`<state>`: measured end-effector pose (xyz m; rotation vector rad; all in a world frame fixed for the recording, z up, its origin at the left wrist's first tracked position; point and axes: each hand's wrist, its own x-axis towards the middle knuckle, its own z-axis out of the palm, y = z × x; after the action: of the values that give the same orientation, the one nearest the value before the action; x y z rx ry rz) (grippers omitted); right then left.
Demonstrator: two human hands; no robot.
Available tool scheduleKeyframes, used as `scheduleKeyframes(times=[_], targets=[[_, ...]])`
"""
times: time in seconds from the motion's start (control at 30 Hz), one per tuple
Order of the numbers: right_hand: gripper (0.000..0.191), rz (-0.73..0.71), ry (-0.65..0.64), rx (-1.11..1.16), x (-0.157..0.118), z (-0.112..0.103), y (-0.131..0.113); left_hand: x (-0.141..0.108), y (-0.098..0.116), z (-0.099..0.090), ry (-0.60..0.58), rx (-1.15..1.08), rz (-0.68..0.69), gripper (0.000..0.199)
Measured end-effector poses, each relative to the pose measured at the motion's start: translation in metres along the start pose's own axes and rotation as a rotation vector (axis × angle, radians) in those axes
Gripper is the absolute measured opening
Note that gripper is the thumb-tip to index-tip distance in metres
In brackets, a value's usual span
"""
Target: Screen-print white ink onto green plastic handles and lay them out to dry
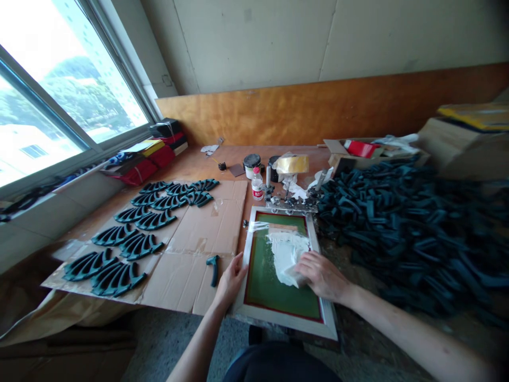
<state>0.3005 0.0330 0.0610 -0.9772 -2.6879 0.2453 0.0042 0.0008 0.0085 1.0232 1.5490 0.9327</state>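
A screen printing frame (326,310) with pale rails and a green mesh (264,289) lies in front of me, fixed at its far end to a metal hinge clamp (292,206). White ink (285,249) is smeared over the middle of the mesh. My right hand (324,275) is closed around a squeegee (295,277) at the near edge of the ink; the fingers partly hide it. My left hand (233,281) grips the left rail of the frame. Left of that hand, a single dark teal plastic handle (214,269) lies on the cardboard (191,233).
Several fanned rows of teal handles (119,278) cover the cardboard's left side. A large heap of similar parts (397,228) sits at the right. Behind the frame stand a bottle (257,185), an ink tub (252,167) and a tape roll (292,164). Boxes (465,143) stand back right.
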Motion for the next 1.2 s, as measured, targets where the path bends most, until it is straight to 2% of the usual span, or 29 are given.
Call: scheduleKeyframes(times=[0.07, 0.1, 0.17, 0.23, 0.3, 0.37, 0.43, 0.5, 0.6, 0.67, 0.73, 0.77, 0.8, 0.83, 0.9, 0.97, 1.0, 1.07, 1.1, 1.13, 1.2], targets=[[0.015, 0.083, -0.013, 0.007, 0.016, -0.011, 0.008, -0.002, 0.007, -0.001, 0.006, -0.038, -0.033, 0.069], [0.02, 0.138, -0.001, -0.001, 0.028, -0.019, 0.013, -0.003, 0.013, -0.002, -0.003, -0.052, -0.04, 0.072], [0.041, 0.254, 0.047, -0.055, 0.052, -0.036, 0.023, -0.007, 0.029, -0.006, -0.03, -0.091, -0.044, 0.077], [0.055, 0.342, 0.119, -0.143, 0.067, -0.054, 0.035, -0.012, 0.05, -0.012, -0.049, -0.153, -0.028, 0.074], [0.053, 0.425, 0.232, -0.191, 0.065, -0.071, 0.051, -0.015, 0.076, -0.017, -0.061, -0.214, 0.0, 0.063], [0.043, 0.578, 0.357, -0.165, 0.047, -0.078, 0.069, -0.014, 0.103, -0.018, -0.062, -0.267, 0.033, 0.058], [0.035, 0.744, 0.379, -0.093, 0.021, -0.07, 0.083, -0.008, 0.13, -0.015, -0.027, -0.353, 0.119, 0.06], [0.032, 0.791, 0.274, -0.021, -0.004, -0.045, 0.087, 0.003, 0.157, -0.008, 0.016, -0.436, 0.249, 0.056], [0.033, 0.622, 0.094, 0.003, -0.024, 0.007, 0.068, 0.019, 0.193, 0.001, 0.012, -0.467, 0.356, 0.05], [0.027, 0.531, 0.045, -0.048, -0.023, 0.033, 0.048, 0.024, 0.203, 0.006, 0.022, -0.485, 0.371, 0.052], [0.017, 0.553, -0.002, -0.067, -0.016, 0.044, 0.029, 0.019, 0.194, 0.015, 0.08, -0.525, 0.378, 0.055], [0.014, 0.602, -0.021, -0.046, -0.011, 0.044, 0.02, 0.013, 0.182, 0.021, 0.088, -0.53, 0.337, 0.057], [0.012, 0.66, -0.023, -0.01, -0.006, 0.043, 0.009, 0.004, 0.164, 0.03, 0.042, -0.511, 0.239, 0.061], [0.013, 0.716, 0.003, 0.028, -0.001, 0.042, -0.002, -0.007, 0.144, 0.04, -0.035, -0.478, 0.103, 0.064], [0.014, 0.752, 0.119, 0.074, 0.009, 0.04, -0.031, -0.032, 0.099, 0.062, -0.329, -0.366, -0.277, 0.07], [0.01, 0.613, 0.21, 0.095, 0.015, 0.041, -0.058, -0.052, 0.061, 0.078, -0.376, -0.456, -0.403, 0.06], [0.007, 0.503, 0.211, 0.116, 0.015, 0.041, -0.066, -0.057, 0.047, 0.08, -0.332, -0.516, -0.434, 0.054], [0.009, 0.327, 0.152, 0.156, 0.005, 0.036, -0.063, -0.052, 0.028, 0.068, -0.167, -0.558, -0.443, 0.047], [0.011, 0.322, 0.108, 0.144, -0.006, 0.03, -0.05, -0.043, 0.02, 0.053, -0.082, -0.507, -0.431, 0.046], [0.015, 0.398, 0.052, 0.096, -0.02, 0.022, -0.03, -0.032, 0.013, 0.033, -0.006, -0.412, -0.412, 0.046], [0.022, 0.725, -0.087, -0.1, -0.056, 0.004, 0.022, -0.005, -0.005, -0.017, 0.113, -0.109, -0.321, 0.048]])
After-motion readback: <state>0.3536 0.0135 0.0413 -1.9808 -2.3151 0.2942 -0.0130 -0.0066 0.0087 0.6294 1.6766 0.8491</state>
